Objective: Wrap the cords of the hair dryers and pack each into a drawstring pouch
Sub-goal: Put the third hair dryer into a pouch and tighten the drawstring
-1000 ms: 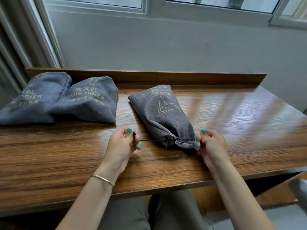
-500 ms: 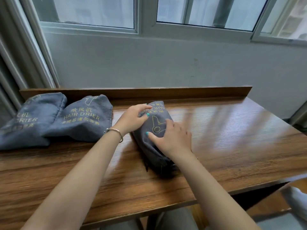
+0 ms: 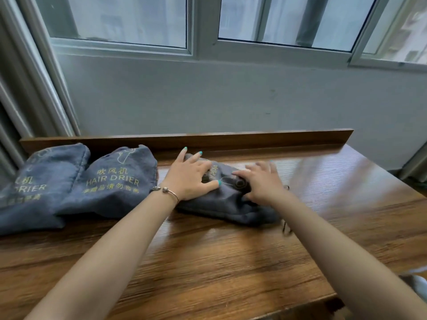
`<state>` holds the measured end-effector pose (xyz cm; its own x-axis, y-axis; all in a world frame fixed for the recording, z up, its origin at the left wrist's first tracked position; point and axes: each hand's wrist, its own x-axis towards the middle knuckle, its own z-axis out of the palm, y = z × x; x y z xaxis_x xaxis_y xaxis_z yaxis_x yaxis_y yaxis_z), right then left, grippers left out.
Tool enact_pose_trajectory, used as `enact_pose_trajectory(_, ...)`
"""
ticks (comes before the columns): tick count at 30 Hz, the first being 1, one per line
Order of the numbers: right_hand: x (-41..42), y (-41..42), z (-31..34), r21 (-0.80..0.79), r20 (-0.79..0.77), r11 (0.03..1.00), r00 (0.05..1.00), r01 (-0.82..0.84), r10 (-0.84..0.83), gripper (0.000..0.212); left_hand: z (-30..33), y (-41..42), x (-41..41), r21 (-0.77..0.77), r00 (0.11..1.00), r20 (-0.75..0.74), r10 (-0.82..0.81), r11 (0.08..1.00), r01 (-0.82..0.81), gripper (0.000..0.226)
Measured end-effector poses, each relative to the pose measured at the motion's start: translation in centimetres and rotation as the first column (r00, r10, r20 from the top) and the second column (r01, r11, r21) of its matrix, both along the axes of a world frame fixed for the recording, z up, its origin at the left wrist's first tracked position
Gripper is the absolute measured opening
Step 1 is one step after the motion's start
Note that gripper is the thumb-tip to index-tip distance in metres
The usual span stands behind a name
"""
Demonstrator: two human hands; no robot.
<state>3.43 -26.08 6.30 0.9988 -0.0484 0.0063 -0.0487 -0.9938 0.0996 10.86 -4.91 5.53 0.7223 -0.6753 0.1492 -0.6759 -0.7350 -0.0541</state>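
Nearest the camera, two bare forearms reach forward over the wooden bench [image 3: 208, 262], whose grain runs left to right and whose far right part shines with window light. The left wrist carries a thin metal bangle [image 3: 169, 192].

Past the forearms, both hands lie on a grey drawstring pouch [image 3: 231, 202] that rests on the bench roughly at its middle, lying crosswise with its gathered mouth toward the right. The left hand [image 3: 191, 176] rests on the pouch's far left part, fingers spread and fairly straight, the thumb laid along the fabric toward the printed yellow dryer outline; turquoise nail polish shows on the fingertips. The right hand [image 3: 261, 181] is blurred, but its fingers look extended and flat on the pouch's right part. The two hands are apart, with a strip of printed fabric between them, and neither curls round anything. A dark drawstring [image 3: 286, 227] loops out on the bench just beside the right forearm.

To the left, two more filled grey pouches lie side by side, touching: the nearer-centre one [image 3: 115, 181] reads "HAIR DRIER" in yellow, and the left one [image 3: 41, 181] is cut off by the frame edge.

Behind everything, a low wooden backboard [image 3: 277, 137] edges the bench, then a grey wall [image 3: 231, 100] and windows [image 3: 288, 17].
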Motion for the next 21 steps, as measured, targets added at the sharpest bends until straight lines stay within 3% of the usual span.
enact_pose_trajectory(2,0.8,-0.7,0.3,-0.069,0.124,0.994,0.989,0.087,-0.078,0.067,0.8,0.6,-1.0,0.042,0.998,0.05,0.035,0.998,-0.037,0.065)
enact_pose_trajectory(3,0.9,-0.4,0.4,-0.016,0.2,0.991,0.972,0.13,-0.124,0.061,1.1,0.8,-1.6,0.07,0.993,0.105,0.054,0.996,-0.062,0.06)
enact_pose_trajectory(4,0.8,0.2,0.4,0.092,0.255,0.984,0.951,0.155,-0.173,0.054,1.4,1.0,-2.2,0.082,0.986,0.147,0.074,0.993,-0.087,0.054)
enact_pose_trajectory(6,-0.1,1.9,0.2,0.354,0.217,0.924,0.948,0.147,-0.234,0.05,1.8,1.4,-3.4,0.064,0.981,0.145,0.126,0.989,-0.136,0.045)
enact_pose_trajectory(10,-3.1,4.5,-1.3,0.655,-0.123,0.75,0.992,0.09,-0.012,0.103,0.5,3.0,-4.6,-0.075,0.993,0.015,0.115,0.991,-0.114,0.053)
enact_pose_trajectory(12,-3.5,4.8,-2.0,0.678,-0.136,0.734,0.987,0.029,0.087,0.122,-0.5,3.8,-5.4,-0.129,0.997,-0.071,0.017,0.991,-0.026,0.066)
enact_pose_trajectory(14,-3.0,4.9,-2.4,0.681,-0.11,0.732,0.986,-0.019,0.128,0.121,-1.2,4.2,-6.0,-0.158,0.983,-0.18,0.022,0.986,-0.051,0.06)
enact_pose_trajectory(21,2.9,6.8,-3.0,0.675,-0.028,0.731,0.986,-0.101,0.162,0.112,-1.4,3.5,-4.1,-0.133,0.933,-0.134,0.335,0.927,-0.352,0.059)
